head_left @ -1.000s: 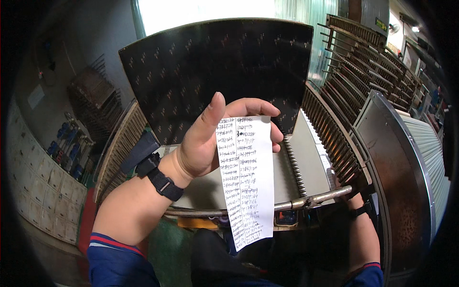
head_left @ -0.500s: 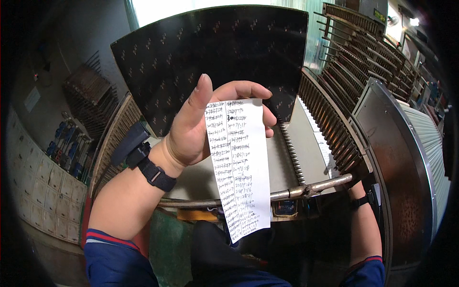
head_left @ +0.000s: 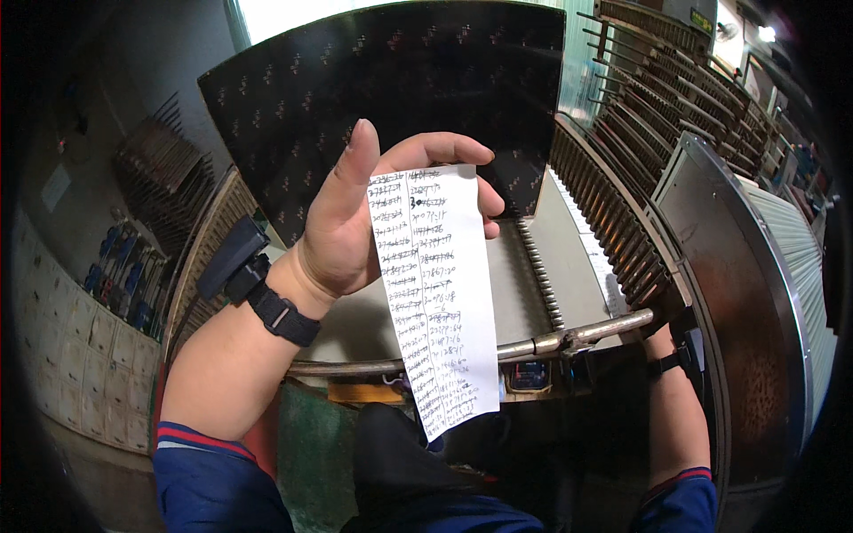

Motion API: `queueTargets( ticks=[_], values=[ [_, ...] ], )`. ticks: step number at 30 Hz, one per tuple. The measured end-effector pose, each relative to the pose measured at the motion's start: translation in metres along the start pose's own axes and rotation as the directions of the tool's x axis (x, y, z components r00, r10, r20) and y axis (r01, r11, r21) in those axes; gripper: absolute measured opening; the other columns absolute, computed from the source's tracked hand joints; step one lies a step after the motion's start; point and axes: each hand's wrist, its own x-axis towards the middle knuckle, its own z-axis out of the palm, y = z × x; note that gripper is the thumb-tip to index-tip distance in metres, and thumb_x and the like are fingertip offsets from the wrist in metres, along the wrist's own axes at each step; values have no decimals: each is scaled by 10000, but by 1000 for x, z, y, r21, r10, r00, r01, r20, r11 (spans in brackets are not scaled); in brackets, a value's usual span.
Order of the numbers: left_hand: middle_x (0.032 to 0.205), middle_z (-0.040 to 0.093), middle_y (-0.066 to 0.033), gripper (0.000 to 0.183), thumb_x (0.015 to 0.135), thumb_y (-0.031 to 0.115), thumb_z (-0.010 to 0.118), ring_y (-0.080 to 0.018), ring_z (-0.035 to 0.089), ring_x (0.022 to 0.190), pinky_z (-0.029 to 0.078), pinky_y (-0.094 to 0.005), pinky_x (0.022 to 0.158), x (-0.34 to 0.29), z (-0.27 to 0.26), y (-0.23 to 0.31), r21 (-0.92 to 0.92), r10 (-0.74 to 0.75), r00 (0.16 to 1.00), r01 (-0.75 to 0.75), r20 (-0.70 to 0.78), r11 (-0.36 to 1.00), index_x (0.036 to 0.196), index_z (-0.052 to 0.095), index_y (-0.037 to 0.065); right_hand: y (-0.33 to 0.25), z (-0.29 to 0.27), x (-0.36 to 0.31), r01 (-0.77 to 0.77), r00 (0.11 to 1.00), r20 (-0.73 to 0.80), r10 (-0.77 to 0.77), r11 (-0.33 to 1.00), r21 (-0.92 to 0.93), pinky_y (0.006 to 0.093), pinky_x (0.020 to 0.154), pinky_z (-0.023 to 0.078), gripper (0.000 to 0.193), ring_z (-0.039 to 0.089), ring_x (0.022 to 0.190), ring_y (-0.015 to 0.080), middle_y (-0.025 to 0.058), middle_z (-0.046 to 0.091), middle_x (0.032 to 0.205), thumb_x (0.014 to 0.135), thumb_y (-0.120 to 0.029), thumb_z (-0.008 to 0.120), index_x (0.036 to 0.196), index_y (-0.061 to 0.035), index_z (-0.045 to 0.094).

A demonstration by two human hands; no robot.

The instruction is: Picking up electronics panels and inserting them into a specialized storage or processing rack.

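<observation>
A long white paper slip [head_left: 458, 355] hangs from my left hand [head_left: 342, 231], in front of the dark panel. Handwritten columns cover it, with many lines crossed out. The thumb points up, and the other fingers curl behind the slip's upper part. My right hand [head_left: 659, 338] is at the right end of a metal rail [head_left: 586, 334], beside the ribbed rack. Its fingers are hidden, so whether it grips anything does not show.
A large black panel with small light marks [head_left: 373, 80] stands upright ahead. To the right are a ribbed rack [head_left: 613, 222], stacked metal racks [head_left: 675, 89] and a grey metal cabinet [head_left: 742, 293]. Pale lockers [head_left: 84, 355] line the left. A pale surface [head_left: 498, 275] lies behind the rail.
The slip and my left hand appear slightly higher and further left, and the surroundings shift a little the same way. My left hand still holds the slip.
</observation>
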Motion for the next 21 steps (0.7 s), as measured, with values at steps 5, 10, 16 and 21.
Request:
queueTargets(
  ticks=[5,10,16,21],
  values=[
    [1208,655,-261,980,924,822,260,-339,688,1131,612,-436,898,1,1,1,33,5,1000,-5,-5,999,1445,425,9,1,2,-4,3,1000,-5,-3,1000,2,369,847,544,217,650,1014,241,114,673,1082,985,-140,549,1147,-41,655],
    [1211,658,-255,995,918,830,254,-340,689,1128,608,-436,908,1,-3,0,19,18,999,-18,28,1000,1452,419,7,2,5,-2,0,1000,-19,0,1000,17,368,845,545,215,650,1012,239,112,673,1081,984,-139,551,1146,-41,655],
    [1202,659,-250,991,919,827,257,-348,692,1120,614,-440,899,1,-2,-1,47,19,1000,-19,1,999,1449,423,6,4,7,1,6,1000,-27,-5,999,40,368,842,545,212,651,1009,237,109,673,1079,983,-139,554,1143,-42,654],
    [1201,652,-258,993,917,828,269,-359,686,1129,617,-442,897,0,-5,-2,15,16,1000,-17,24,1000,1454,413,5,6,10,1,7,1000,-28,-6,998,57,367,840,545,209,651,1006,235,107,672,1077,983,-138,557,1141,-43,654]
  ],
)
